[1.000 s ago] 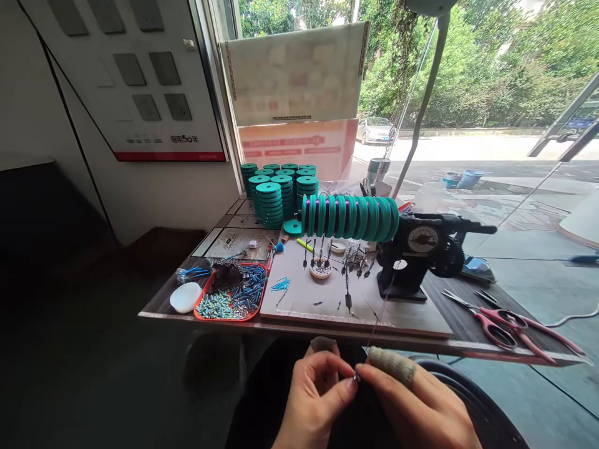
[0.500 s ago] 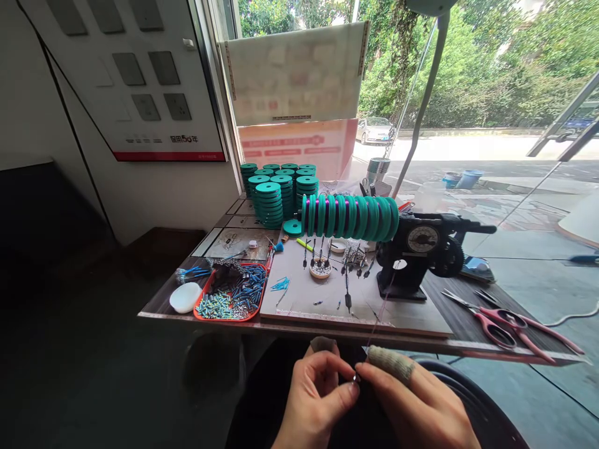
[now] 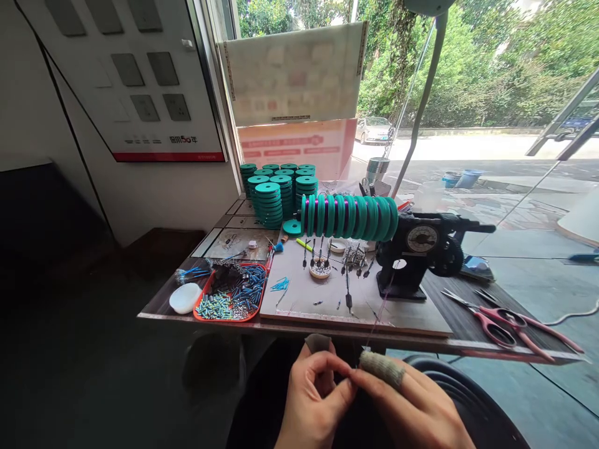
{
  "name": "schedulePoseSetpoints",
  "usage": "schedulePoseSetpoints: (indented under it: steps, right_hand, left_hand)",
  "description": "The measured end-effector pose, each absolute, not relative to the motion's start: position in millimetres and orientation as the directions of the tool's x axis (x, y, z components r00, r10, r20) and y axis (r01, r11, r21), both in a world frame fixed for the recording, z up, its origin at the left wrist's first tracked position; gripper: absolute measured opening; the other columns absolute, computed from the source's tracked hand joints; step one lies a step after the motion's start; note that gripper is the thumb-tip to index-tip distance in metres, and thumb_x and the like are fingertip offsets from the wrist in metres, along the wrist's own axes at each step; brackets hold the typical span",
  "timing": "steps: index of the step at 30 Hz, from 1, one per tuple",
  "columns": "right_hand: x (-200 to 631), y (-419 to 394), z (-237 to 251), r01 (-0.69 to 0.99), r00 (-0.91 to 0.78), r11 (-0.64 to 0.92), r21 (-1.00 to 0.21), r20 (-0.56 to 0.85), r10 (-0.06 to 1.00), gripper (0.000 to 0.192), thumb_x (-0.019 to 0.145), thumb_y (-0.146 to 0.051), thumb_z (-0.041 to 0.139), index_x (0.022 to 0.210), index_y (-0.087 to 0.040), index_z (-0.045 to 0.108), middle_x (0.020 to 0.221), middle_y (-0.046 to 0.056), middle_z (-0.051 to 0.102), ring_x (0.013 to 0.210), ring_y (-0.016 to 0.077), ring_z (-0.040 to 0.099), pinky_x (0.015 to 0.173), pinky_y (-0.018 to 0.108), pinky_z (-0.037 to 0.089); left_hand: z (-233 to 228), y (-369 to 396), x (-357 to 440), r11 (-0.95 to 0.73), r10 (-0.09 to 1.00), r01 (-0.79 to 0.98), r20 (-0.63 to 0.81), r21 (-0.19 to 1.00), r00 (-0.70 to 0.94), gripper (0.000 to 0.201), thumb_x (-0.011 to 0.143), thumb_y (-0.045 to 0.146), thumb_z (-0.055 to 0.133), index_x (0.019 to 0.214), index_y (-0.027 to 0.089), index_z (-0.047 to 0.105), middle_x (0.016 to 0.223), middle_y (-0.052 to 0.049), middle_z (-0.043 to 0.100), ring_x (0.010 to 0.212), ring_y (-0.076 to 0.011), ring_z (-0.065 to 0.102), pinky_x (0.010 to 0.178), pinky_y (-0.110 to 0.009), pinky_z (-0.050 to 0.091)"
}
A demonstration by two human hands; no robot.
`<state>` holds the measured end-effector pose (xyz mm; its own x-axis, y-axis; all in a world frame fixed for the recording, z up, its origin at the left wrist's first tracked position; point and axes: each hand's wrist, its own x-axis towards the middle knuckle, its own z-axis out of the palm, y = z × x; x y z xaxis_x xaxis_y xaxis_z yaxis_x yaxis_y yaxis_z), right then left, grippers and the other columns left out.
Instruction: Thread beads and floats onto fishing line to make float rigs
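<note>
Thin thread pinched between left hand and right hand grips, wall sign reading "50".

Open room below the near edge of the tabletop. Bare stretch on the grey mat near its front edge. Blocked at the left by the red tray of beads, at the back by stacked green spools, on the right by the black winder and red scissors. Thin thread slanting down from the winder across the mat's front.
</note>
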<state>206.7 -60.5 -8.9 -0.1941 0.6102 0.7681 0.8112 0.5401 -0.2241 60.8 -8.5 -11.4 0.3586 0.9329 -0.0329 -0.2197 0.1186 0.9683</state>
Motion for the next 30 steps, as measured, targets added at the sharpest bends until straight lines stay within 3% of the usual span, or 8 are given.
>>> schedulePoseSetpoints:
  steps: [4, 11, 21, 24, 30]
  right_hand:
    - [208.9, -58.8, -1.6, 0.742, -0.077, 0.488, -0.459, 0.666, 0.742, 0.016, 0.087, -0.019, 0.052, 0.097, -0.020, 0.065, 0.075, 0.003, 0.071, 0.061, 0.0125, 0.069, 0.057, 0.015, 0.056]
    - [208.1, -60.2, -4.7, 0.587, 0.118, 0.371, -0.719, 0.530, 0.840, 0.005, 0.081, -0.023, 0.062, 0.083, -0.025, 0.066, 0.072, -0.003, 0.071, 0.062, 0.0122, 0.068, 0.058, 0.014, 0.054]
    - [205.7, -55.0, -10.2, 0.391, 0.225, 0.225, -0.892, 0.330, 0.917, 0.019, 0.082, -0.036, 0.059, 0.075, -0.020, 0.066, 0.066, 0.001, 0.066, 0.059, 0.0141, 0.062, 0.053, 0.019, 0.050]
    - [207.5, -53.1, -6.4, 0.348, 0.178, 0.187, -0.919, 0.261, 0.949, 0.022, 0.083, -0.038, 0.057, 0.073, -0.019, 0.064, 0.062, 0.000, 0.061, 0.055, 0.0131, 0.058, 0.048, 0.019, 0.046]
    - [210.5, -49.2, -1.0, 0.443, 0.035, 0.225, -0.868, 0.267, 0.963, 0.020, 0.085, -0.031, 0.053, 0.072, -0.019, 0.062, 0.066, -0.001, 0.060, 0.060, 0.0126, 0.056, 0.056, 0.020, 0.044]
  left_hand:
    - [-9.9, -8.5, 60.5, 0.097, 0.926, -0.196, -0.017, 0.976, 0.377, 0.020, 0.063, 0.036, 0.076, 0.060, 0.017, 0.071, 0.068, -0.002, 0.053, 0.071, -0.0170, 0.049, 0.071, -0.027, 0.040]
    - [-8.6, -7.6, 61.9, 0.127, 0.928, -0.202, -0.045, 0.971, 0.371, 0.020, 0.058, 0.036, 0.078, 0.057, 0.017, 0.072, 0.066, -0.002, 0.052, 0.070, -0.0168, 0.048, 0.070, -0.026, 0.039]
    - [-15.0, -6.3, 57.1, 0.211, 0.894, -0.211, -0.101, 0.954, 0.436, 0.007, 0.058, 0.016, 0.069, 0.063, 0.018, 0.073, 0.070, -0.002, 0.056, 0.075, -0.0183, 0.049, 0.071, -0.026, 0.037]
    - [-16.2, -6.3, 56.5, 0.232, 0.886, -0.211, -0.117, 0.950, 0.450, 0.014, 0.055, 0.010, 0.062, 0.063, 0.018, 0.072, 0.069, -0.002, 0.056, 0.072, -0.0172, 0.048, 0.069, -0.025, 0.036]
    - [-15.9, -6.6, 56.9, 0.267, 0.884, -0.214, -0.150, 0.940, 0.442, 0.018, 0.052, 0.009, 0.058, 0.062, 0.017, 0.071, 0.067, -0.001, 0.053, 0.068, -0.0150, 0.044, 0.066, -0.024, 0.034]
